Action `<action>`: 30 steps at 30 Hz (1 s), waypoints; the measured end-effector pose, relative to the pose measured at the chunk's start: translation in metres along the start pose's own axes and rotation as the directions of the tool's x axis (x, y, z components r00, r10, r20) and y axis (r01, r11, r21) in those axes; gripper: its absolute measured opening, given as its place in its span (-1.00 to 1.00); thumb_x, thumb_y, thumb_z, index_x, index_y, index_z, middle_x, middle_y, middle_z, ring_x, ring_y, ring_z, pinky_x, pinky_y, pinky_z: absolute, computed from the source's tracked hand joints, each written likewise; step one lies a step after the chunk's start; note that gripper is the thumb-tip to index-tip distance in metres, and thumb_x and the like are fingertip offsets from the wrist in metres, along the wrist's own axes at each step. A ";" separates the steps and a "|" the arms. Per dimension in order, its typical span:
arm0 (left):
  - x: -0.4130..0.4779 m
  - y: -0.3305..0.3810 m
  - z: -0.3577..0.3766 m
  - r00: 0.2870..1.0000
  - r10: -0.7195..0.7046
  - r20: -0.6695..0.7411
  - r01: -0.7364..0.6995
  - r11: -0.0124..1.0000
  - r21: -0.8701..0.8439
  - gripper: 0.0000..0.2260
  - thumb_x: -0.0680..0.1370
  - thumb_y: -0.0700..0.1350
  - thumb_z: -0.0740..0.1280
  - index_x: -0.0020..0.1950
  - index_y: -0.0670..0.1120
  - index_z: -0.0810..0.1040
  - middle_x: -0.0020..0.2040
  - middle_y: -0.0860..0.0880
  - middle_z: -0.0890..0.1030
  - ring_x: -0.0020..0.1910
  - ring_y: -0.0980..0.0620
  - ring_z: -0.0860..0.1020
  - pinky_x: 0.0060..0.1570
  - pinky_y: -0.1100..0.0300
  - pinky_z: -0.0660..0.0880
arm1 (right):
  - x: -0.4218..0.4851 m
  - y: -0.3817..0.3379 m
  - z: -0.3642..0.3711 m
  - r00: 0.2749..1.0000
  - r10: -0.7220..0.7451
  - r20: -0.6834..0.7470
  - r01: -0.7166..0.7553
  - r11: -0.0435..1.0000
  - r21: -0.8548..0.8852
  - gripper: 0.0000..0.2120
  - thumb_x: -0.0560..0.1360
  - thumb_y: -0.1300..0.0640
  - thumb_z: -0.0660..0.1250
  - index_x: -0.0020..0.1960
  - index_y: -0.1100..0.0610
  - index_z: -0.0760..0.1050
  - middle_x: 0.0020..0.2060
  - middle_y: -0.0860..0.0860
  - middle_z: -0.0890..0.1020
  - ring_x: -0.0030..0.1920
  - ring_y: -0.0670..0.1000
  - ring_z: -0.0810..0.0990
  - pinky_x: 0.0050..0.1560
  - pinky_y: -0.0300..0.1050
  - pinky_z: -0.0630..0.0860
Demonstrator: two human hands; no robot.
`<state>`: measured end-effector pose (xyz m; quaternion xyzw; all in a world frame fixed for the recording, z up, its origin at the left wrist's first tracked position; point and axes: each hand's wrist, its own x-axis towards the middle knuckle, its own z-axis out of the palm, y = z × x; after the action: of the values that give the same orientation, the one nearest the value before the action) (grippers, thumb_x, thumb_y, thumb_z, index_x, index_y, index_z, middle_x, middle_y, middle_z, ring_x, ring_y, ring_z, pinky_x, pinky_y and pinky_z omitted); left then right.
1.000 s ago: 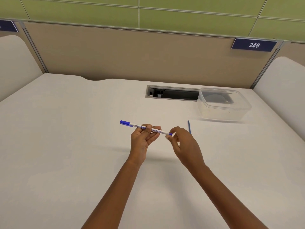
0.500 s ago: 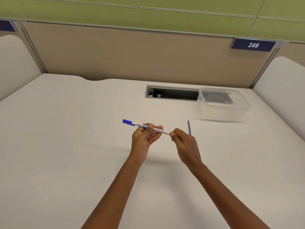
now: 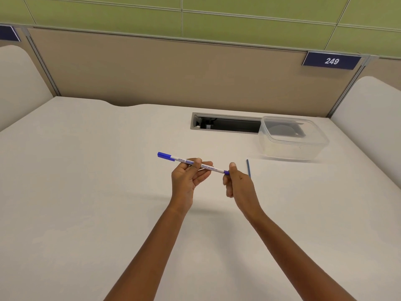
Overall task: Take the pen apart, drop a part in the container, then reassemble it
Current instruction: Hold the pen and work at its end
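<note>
1. Currently, left hand (image 3: 186, 181): fingers curled round pen (image 3: 208, 167) mid-barrel, held above the desk (image 3: 86, 192).
2. Right hand (image 3: 238, 183): thumb and fingertips pinching the pen's blue end plug.
3. Thin blue rod (image 3: 248, 168): loose on desk, seemingly pulled out.
4. Container (image 3: 288, 151): apparently empty; drop and reassembly likely outstanding.

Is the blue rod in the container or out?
Out. The rod lies on the table, beside the container, by the right hand.

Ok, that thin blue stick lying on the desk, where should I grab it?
Pinch the thin blue stick near its middle, from above, a finger on each long side. It lies flat on the desk, pointing away from you, so its ends offer little. The right hand is nearest.
</note>
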<state>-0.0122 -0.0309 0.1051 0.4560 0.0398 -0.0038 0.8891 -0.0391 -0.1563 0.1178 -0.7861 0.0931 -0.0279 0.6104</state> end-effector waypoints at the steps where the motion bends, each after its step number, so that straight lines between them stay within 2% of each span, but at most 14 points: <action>1: 0.000 0.001 0.000 1.000 0.007 -0.003 -0.007 1.000 -0.004 -0.91 0.54 -0.24 0.24 -0.13 -0.17 0.52 -0.33 -0.02 0.71 -0.25 0.02 0.69 -0.28 0.28 0.61 | -0.002 0.002 -0.002 0.992 -0.125 -0.015 0.120 0.976 -0.182 -0.64 0.58 -0.05 0.05 -0.30 0.09 0.40 -0.53 0.01 0.46 -0.51 -0.06 0.40 -0.45 -0.25 0.33; 3: 0.001 0.003 0.000 1.000 0.013 -0.008 -0.013 1.000 -0.008 -0.91 0.54 -0.25 0.24 -0.13 -0.16 0.52 -0.33 -0.02 0.71 -0.25 0.03 0.69 -0.27 0.28 0.62 | -0.004 0.008 -0.006 0.942 -0.335 0.032 0.313 0.835 -0.452 -0.82 0.55 -0.02 0.13 -0.09 0.06 0.41 -0.40 0.07 0.53 -0.37 0.03 0.48 -0.37 -0.12 0.39; 5: 0.001 0.004 0.001 1.000 0.016 -0.009 -0.016 1.000 -0.008 -0.91 0.54 -0.24 0.24 -0.14 -0.15 0.52 -0.33 -0.02 0.71 -0.25 0.03 0.69 -0.28 0.28 0.62 | -0.004 0.011 -0.008 0.885 -0.463 0.045 0.407 0.723 -0.558 -0.85 0.53 0.03 0.21 0.02 0.09 0.44 -0.33 0.03 0.53 -0.32 0.02 0.45 -0.35 -0.11 0.38; 8: 0.001 0.004 0.002 1.000 0.022 0.001 -0.022 1.000 -0.006 -0.91 0.53 -0.24 0.24 -0.14 -0.14 0.52 -0.33 -0.01 0.71 -0.25 0.03 0.69 -0.29 0.28 0.61 | -0.002 0.008 -0.011 0.782 -0.620 0.065 0.495 0.554 -0.669 -0.87 0.51 0.13 0.26 -0.05 0.19 0.51 -0.32 0.09 0.56 -0.36 0.06 0.43 -0.41 -0.12 0.34; 10: 0.000 0.004 0.001 1.000 0.023 0.010 -0.023 1.000 -0.011 -0.90 0.53 -0.24 0.24 -0.14 -0.14 0.52 -0.32 -0.02 0.71 -0.25 0.03 0.69 -0.30 0.28 0.61 | 0.000 0.007 -0.014 0.758 -0.647 0.080 0.511 0.514 -0.689 -0.87 0.50 0.15 0.27 -0.12 0.21 0.53 -0.36 0.10 0.53 -0.38 0.06 0.39 -0.43 -0.11 0.32; 12: 0.000 0.004 0.000 1.000 0.021 0.020 -0.021 1.000 -0.018 -0.90 0.54 -0.24 0.23 -0.14 -0.15 0.51 -0.32 -0.03 0.71 -0.24 0.02 0.69 -0.30 0.28 0.61 | 0.002 0.005 -0.014 0.806 -0.587 0.079 0.504 0.609 -0.613 -0.88 0.51 0.16 0.24 -0.17 0.17 0.49 -0.40 -0.01 0.45 -0.37 -0.02 0.34 -0.39 -0.14 0.29; 15: 0.000 0.003 0.001 0.999 0.015 0.030 -0.014 1.000 -0.025 -0.89 0.55 -0.24 0.22 -0.16 -0.15 0.50 -0.33 -0.04 0.71 -0.25 0.02 0.69 -0.30 0.28 0.60 | 0.004 0.005 -0.011 0.909 -0.415 0.045 0.402 0.838 -0.369 -0.79 0.51 0.15 0.21 -0.30 0.06 0.38 -0.51 -0.08 0.33 -0.45 -0.08 0.29 -0.41 -0.22 0.20; 19: 0.001 0.002 0.002 0.999 0.015 0.052 -0.014 1.000 -0.015 -0.89 0.55 -0.24 0.21 -0.15 -0.15 0.49 -0.32 -0.04 0.71 -0.23 0.02 0.69 -0.29 0.28 0.61 | 0.003 -0.002 -0.005 0.973 -0.233 -0.005 0.232 0.970 -0.070 -0.65 0.54 0.13 0.16 -0.41 0.13 0.28 -0.52 -0.02 0.26 -0.46 -0.02 0.22 -0.37 -0.12 0.18; 22: 0.000 0.001 0.002 0.999 0.019 0.045 -0.019 1.000 0.001 -0.89 0.55 -0.24 0.22 -0.15 -0.15 0.49 -0.31 -0.04 0.71 -0.22 0.01 0.69 -0.28 0.28 0.61 | 0.006 -0.006 -0.002 0.998 0.036 0.048 -0.044 0.981 0.189 -0.57 0.57 0.16 0.11 -0.48 0.10 0.22 -0.57 -0.07 0.23 -0.58 -0.08 0.18 -0.47 -0.22 0.18; 24: -0.001 0.000 0.001 0.999 0.025 0.034 -0.025 1.000 0.017 -0.90 0.54 -0.24 0.23 -0.15 -0.15 0.49 -0.31 -0.03 0.71 -0.22 0.01 0.69 -0.28 0.27 0.61 | 0.006 -0.007 -0.002 0.957 0.228 0.178 -0.280 0.884 0.375 -0.56 0.55 0.12 0.09 -0.51 0.06 0.18 -0.64 -0.10 0.20 -0.64 -0.11 0.15 -0.56 -0.29 0.18; 26: -0.001 0.000 0.001 0.999 0.035 0.037 -0.037 0.998 0.042 -0.90 0.54 -0.24 0.24 -0.16 -0.14 0.50 -0.31 -0.03 0.71 -0.22 0.01 0.69 -0.27 0.28 0.61 | 0.007 -0.008 -0.004 0.894 0.320 0.313 -0.441 0.749 0.494 -0.54 0.53 0.12 0.07 -0.55 0.05 0.18 -0.68 -0.11 0.19 -0.66 -0.11 0.16 -0.61 -0.30 0.20; 27: -0.002 0.000 0.000 0.999 0.039 0.038 -0.041 0.998 0.053 -0.90 0.54 -0.24 0.24 -0.16 -0.14 0.50 -0.32 -0.03 0.71 -0.22 0.02 0.69 -0.27 0.28 0.61 | 0.007 -0.008 -0.005 0.879 0.328 0.346 -0.470 0.722 0.508 -0.54 0.52 0.11 0.07 -0.56 0.05 0.19 -0.68 -0.10 0.19 -0.66 -0.11 0.17 -0.61 -0.30 0.22; 28: -0.002 0.000 0.000 0.999 0.040 0.037 -0.042 0.997 0.058 -0.90 0.54 -0.24 0.24 -0.16 -0.14 0.50 -0.32 -0.03 0.71 -0.23 0.02 0.69 -0.27 0.28 0.61 | 0.006 -0.008 -0.005 0.880 0.322 0.349 -0.464 0.737 0.491 -0.54 0.53 0.10 0.08 -0.55 0.05 0.20 -0.68 -0.10 0.20 -0.65 -0.10 0.19 -0.59 -0.29 0.24; 30: -0.003 0.000 0.000 0.999 0.038 0.030 -0.040 0.998 0.050 -0.90 0.54 -0.24 0.24 -0.16 -0.15 0.50 -0.32 -0.03 0.71 -0.23 0.02 0.69 -0.27 0.28 0.61 | 0.004 -0.006 -0.004 0.928 0.269 0.257 -0.351 0.861 0.367 -0.55 0.56 0.03 0.09 -0.50 0.07 0.25 -0.68 -0.11 0.25 -0.61 -0.09 0.24 -0.52 -0.28 0.29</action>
<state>-0.0150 -0.0305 0.1055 0.4788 0.0180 0.0061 0.8777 -0.0356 -0.1593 0.1238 -0.6152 0.1504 0.1302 0.7629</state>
